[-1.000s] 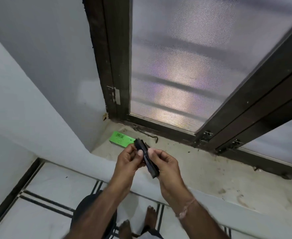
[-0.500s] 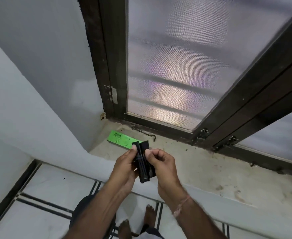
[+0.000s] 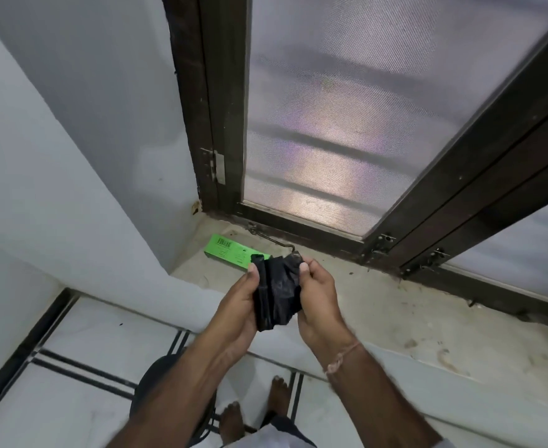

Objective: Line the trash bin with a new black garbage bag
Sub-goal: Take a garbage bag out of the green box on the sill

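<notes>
At frame centre, the left hand (image 3: 238, 305) and right hand (image 3: 318, 294) each pinch 1 edge of the folded black plastic garbage bag (image 3: 276, 294), likely to spread its folds apart.

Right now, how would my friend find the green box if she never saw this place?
Look at the big dark-framed mesh door and follow its left post down to the dusty stone ledge at the bottom. The green box lies flat there, just beyond the hands unfolding a black garbage bag. It is the only bright green thing around.
</notes>
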The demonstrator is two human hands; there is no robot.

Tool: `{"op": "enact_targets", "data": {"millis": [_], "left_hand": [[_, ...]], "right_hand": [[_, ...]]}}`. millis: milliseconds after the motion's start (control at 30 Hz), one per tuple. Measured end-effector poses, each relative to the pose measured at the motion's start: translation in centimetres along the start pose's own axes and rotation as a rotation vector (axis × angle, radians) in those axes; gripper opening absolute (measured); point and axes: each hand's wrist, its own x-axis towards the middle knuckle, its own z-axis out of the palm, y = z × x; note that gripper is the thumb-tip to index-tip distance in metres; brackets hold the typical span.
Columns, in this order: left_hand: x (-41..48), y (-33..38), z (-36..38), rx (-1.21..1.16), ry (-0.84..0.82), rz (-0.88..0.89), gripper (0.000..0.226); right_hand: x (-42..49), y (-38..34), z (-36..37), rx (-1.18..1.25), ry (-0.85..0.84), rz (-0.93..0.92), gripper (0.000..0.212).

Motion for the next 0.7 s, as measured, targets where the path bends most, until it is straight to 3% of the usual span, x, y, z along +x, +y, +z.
{"op": "enact_targets", "data": {"millis": [100, 200, 367, 533, 700], "left_hand": [[-0.1, -0.1, 0.1, 0.059, -0.045, 0.039, 0.051], [-0.1, 0.0, -0.3, 0.073, -0.03, 0.073, 0.047], [-0.3, 0.2, -0.6, 0.065, 0.007, 0.078, 0.051], [-0.5, 0.0, -0.8, 0.052, -0.007, 0.061, 0.04], [-0.6, -0.1, -1.0, 0.001, 0.006, 0.035, 0.043]], "right_hand": [[-0.5, 0.0, -0.1, 0.089, -0.103, 0.005, 0.039], [-0.9, 0.0, -0.5, -0.152, -0.221, -0.114, 0.027], [-0.9, 0.0, -0.7, -0.32, -0.126, -0.229, 0.02], [-0.9, -0.1, -0.8, -0.251, -0.092, -0.169, 0.014], [-1.0, -0.3, -0.8, -0.199, -0.17, -0.083, 0.029]]}}
